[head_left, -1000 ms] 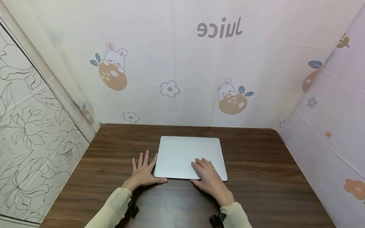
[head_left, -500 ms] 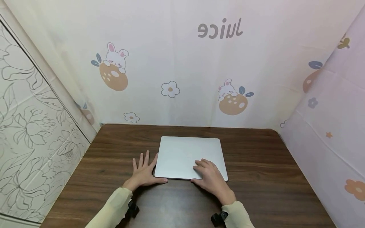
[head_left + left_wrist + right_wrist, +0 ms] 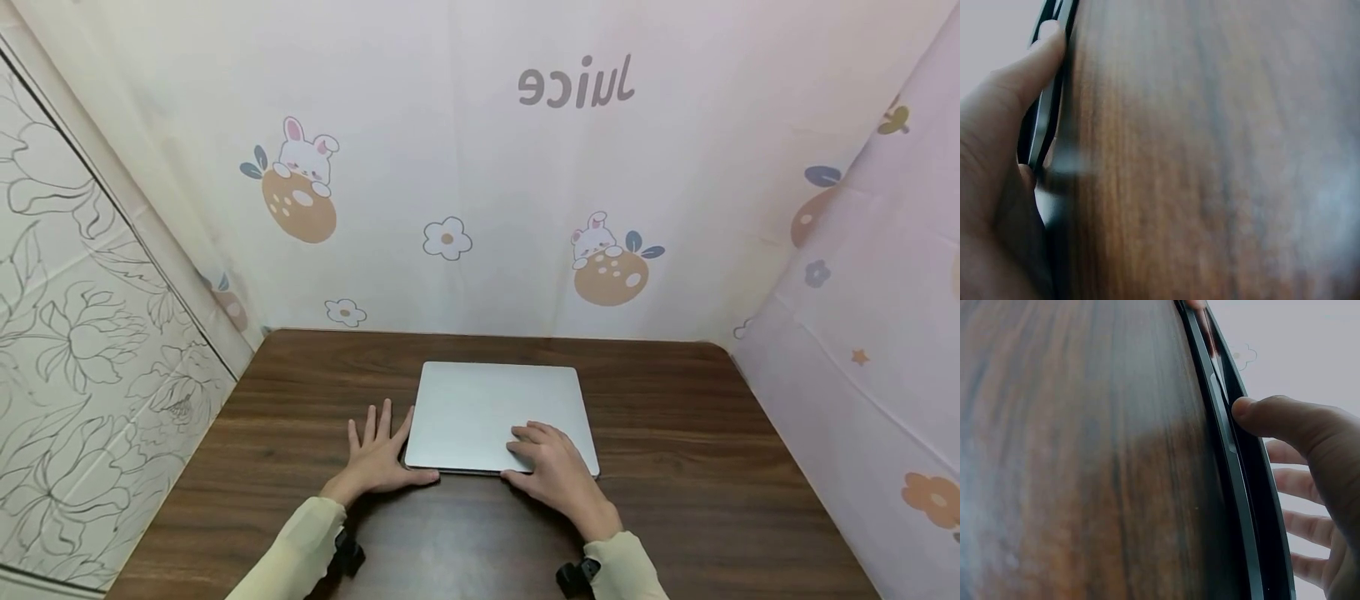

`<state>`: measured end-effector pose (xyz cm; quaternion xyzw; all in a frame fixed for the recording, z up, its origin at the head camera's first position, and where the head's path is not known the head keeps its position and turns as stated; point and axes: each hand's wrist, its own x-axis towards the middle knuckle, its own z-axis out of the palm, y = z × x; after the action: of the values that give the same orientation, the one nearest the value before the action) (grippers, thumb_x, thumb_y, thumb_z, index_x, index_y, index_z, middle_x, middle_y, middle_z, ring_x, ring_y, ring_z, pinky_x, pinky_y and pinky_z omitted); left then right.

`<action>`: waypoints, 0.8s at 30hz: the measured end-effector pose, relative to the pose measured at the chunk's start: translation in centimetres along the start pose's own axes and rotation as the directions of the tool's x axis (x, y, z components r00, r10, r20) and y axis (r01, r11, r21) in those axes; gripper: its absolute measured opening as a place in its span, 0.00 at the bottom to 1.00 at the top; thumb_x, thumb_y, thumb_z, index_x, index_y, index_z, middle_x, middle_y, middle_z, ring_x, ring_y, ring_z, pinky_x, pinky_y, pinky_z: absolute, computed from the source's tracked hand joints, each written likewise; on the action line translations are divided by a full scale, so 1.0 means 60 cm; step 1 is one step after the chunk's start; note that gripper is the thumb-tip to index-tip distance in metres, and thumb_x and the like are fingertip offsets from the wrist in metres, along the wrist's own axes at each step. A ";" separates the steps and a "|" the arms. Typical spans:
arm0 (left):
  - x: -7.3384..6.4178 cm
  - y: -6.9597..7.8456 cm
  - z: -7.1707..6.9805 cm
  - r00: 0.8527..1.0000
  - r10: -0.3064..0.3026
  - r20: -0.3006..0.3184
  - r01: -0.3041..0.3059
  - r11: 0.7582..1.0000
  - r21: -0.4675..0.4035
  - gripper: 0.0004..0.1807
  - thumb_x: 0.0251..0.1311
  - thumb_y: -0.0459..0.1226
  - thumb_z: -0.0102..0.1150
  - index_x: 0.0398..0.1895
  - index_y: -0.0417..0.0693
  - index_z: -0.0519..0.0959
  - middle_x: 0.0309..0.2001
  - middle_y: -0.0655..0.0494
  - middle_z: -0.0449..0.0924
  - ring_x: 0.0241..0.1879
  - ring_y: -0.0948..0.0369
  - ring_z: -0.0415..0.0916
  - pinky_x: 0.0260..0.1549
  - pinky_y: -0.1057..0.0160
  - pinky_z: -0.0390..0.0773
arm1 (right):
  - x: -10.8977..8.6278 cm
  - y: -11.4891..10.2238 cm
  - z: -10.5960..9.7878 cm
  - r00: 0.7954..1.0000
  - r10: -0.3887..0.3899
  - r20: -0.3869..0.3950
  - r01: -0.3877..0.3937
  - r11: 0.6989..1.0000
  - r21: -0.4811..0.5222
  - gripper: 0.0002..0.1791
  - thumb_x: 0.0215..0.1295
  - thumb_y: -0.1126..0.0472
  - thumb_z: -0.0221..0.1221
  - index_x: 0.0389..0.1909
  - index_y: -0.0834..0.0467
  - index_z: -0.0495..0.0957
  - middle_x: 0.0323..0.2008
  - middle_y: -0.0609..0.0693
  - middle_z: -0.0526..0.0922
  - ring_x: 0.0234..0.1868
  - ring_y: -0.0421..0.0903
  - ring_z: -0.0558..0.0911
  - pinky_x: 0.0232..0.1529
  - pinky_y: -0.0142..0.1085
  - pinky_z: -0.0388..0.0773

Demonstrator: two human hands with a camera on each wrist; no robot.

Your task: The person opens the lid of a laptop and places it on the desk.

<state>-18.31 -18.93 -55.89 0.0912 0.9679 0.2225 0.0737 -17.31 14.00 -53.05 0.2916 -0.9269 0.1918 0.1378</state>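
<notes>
- The laptop [image 3: 480, 412], silver and lying flat, sits between the two grips, its near long edge just at both thumbs.
- What has just changed is slight: at the near edge a second thin line now shows in the head view, where a second ago it read as one. The right wrist view bears this out, with the dark inner face of the lid [image 3: 1260, 500] a little apart from the base [image 3: 1235, 475] beside the right thumb.
- My judgement: the lid is barely parted from the base, and the right side does the lifting while the left side steadies.
- The right grip [image 3: 553, 473] is narrow, pinching the lid: thumb at its near edge, fingers bent over its top. Compared with a second ago, those fingers are more drawn in and slightly further right.
- The left grip [image 3: 381, 461] is wide, fingers spread on the wood and thumb along the near edge, bracketing the near left corner; it looks unchanged.
- Behind each grip sit a black wrist camera [image 3: 576, 577] and a pale sleeve [image 3: 626, 567].
- Under both grips and around them runs the brown bench [image 3: 697, 442].
- Beyond the grips hangs a curtain [image 3: 480, 167] printed with rabbits and flowers; a flower-patterned panel [image 3: 82, 383] stands well left of the left grip.
</notes>
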 end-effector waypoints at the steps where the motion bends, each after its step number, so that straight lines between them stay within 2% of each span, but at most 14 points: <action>1: 0.000 0.000 -0.001 1.000 0.000 0.001 0.000 1.000 -0.005 0.71 0.41 0.81 0.60 0.85 0.60 0.45 0.83 0.36 0.29 0.81 0.35 0.23 0.69 0.26 0.18 | 0.000 0.000 0.000 1.000 -0.002 -0.002 0.002 1.000 -0.002 0.22 0.53 0.46 0.77 0.47 0.52 0.90 0.57 0.52 0.86 0.62 0.57 0.81 0.62 0.56 0.77; 9: -0.001 0.002 -0.003 0.999 -0.038 0.038 0.036 0.998 0.044 0.69 0.42 0.81 0.59 0.85 0.65 0.43 0.84 0.40 0.27 0.81 0.37 0.22 0.71 0.26 0.23 | -0.002 0.000 -0.001 0.999 -0.024 -0.028 0.024 1.000 -0.001 0.23 0.54 0.45 0.77 0.47 0.51 0.90 0.56 0.51 0.87 0.61 0.56 0.82 0.60 0.57 0.78; 19: -0.002 0.000 0.002 1.000 -0.015 0.005 0.015 1.000 -0.001 0.71 0.40 0.82 0.60 0.85 0.64 0.44 0.84 0.40 0.27 0.82 0.38 0.21 0.70 0.29 0.17 | -0.001 0.008 0.001 0.987 -0.102 -0.124 0.101 0.995 -0.019 0.21 0.53 0.45 0.77 0.46 0.51 0.91 0.53 0.51 0.88 0.58 0.56 0.84 0.57 0.56 0.80; 24: 0.001 -0.003 0.005 1.000 -0.021 0.001 0.021 1.000 0.009 0.71 0.39 0.83 0.58 0.85 0.65 0.43 0.84 0.41 0.27 0.82 0.38 0.21 0.71 0.30 0.17 | 0.002 0.010 0.001 0.980 -0.128 -0.155 0.126 0.992 -0.022 0.21 0.52 0.45 0.78 0.44 0.51 0.91 0.52 0.51 0.89 0.57 0.55 0.84 0.56 0.55 0.80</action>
<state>-18.33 -18.95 -56.26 0.0817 0.9697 0.2171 0.0759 -17.81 14.38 -53.22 0.3333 -0.8940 0.1990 0.2236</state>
